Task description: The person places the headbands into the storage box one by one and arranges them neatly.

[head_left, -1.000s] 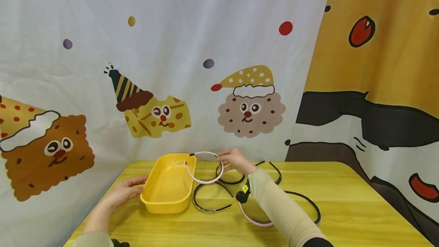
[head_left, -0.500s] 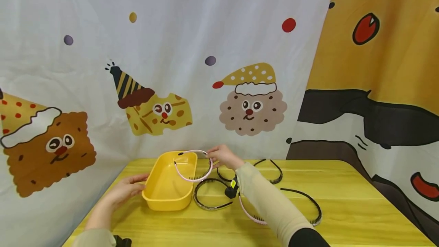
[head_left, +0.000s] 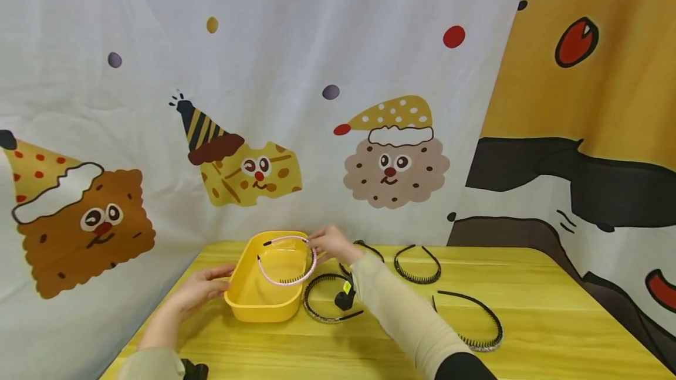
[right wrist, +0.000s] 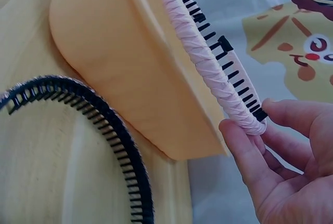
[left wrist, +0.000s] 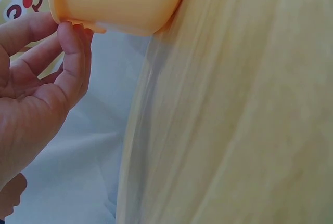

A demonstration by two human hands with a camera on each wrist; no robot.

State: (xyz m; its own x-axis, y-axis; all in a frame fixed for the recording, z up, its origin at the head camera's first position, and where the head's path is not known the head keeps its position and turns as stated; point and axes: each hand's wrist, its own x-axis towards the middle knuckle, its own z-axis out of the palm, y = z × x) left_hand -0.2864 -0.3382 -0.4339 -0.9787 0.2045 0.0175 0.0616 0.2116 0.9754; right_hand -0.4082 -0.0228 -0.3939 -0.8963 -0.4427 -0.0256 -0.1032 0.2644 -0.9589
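My right hand (head_left: 331,243) is clamped by thumb and fingertips on one side of the pink headband (right wrist: 204,60), a wrapped band with black comb teeth along its inner edge. Clock positions refer to the head view and start from this hand; 12 is away from me. The pink headband extends between 8 and 9 o'clock, over the right side of the yellow bin (head_left: 264,313); I cannot tell whether it touches the rim. The bin itself sits at 8 o'clock. My left hand (head_left: 198,291) is at the bin's 9 o'clock side, thumb and fingers bent and gripping the rim. A black wrist device (head_left: 343,299) is at 6 o'clock, at the end of my beige sleeve (head_left: 396,315). Also at 6 o'clock, the near black headband (right wrist: 99,101) lies just beside the bin, teeth facing inward. A half-hidden black headband (head_left: 364,244) shows at 3 o'clock, partly behind my hand. The upper black headband (head_left: 417,280) lies between 3 and 4 o'clock, and the outer black headband (head_left: 492,343) at 4 o'clock, well apart from the bin. All rest on the yellow wood-grain table (head_left: 554,304). Behind it hangs a printed cloth (head_left: 391,51), with a cheese figure (head_left: 248,177) at 10 o'clock and a round biscuit figure (head_left: 396,172) between 1 and 2.
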